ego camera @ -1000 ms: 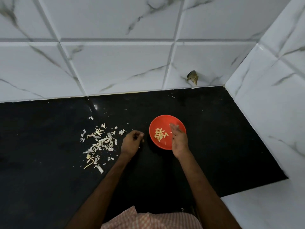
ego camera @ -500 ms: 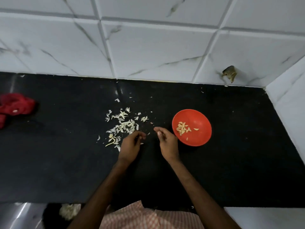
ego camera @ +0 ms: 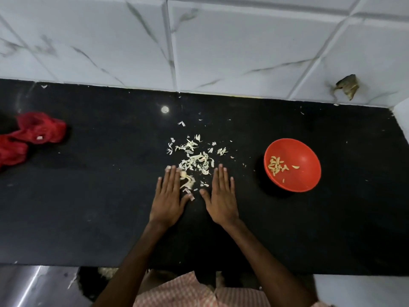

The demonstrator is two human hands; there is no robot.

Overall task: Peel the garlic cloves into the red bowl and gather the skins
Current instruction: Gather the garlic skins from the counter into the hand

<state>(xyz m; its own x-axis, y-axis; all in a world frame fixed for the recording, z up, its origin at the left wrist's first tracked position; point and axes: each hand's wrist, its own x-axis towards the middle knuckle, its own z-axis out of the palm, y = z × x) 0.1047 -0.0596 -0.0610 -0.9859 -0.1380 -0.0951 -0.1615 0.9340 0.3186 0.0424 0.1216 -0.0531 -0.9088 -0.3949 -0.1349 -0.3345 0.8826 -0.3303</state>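
My left hand (ego camera: 167,199) and right hand (ego camera: 221,199) lie palm-down on the black counter (ego camera: 99,207), fingers (ego camera: 171,179) straight, slightly spread, gripping nothing. The step in hand, as I judge it, is gathering the skins: the peeling looks finished, since I see no unpeeled clove on the counter. The garlic skins (ego camera: 194,162) lie scattered at 12 o'clock from my hands. The nearest scraps sit in the gap between my two hands, some touching my left index finger and thumb; the bulk lies just beyond my fingertips. Stray flakes reach farther toward 12 o'clock. The next move calls for sweeping both hands inward, edges kept on the counter, so the light flakes do not slip under. The red bowl (ego camera: 309,180), holding peeled cloves (ego camera: 276,166), stands at 2 o'clock, well apart from my right hand. A red mesh bag (ego camera: 33,134) lies far off at 10 o'clock.
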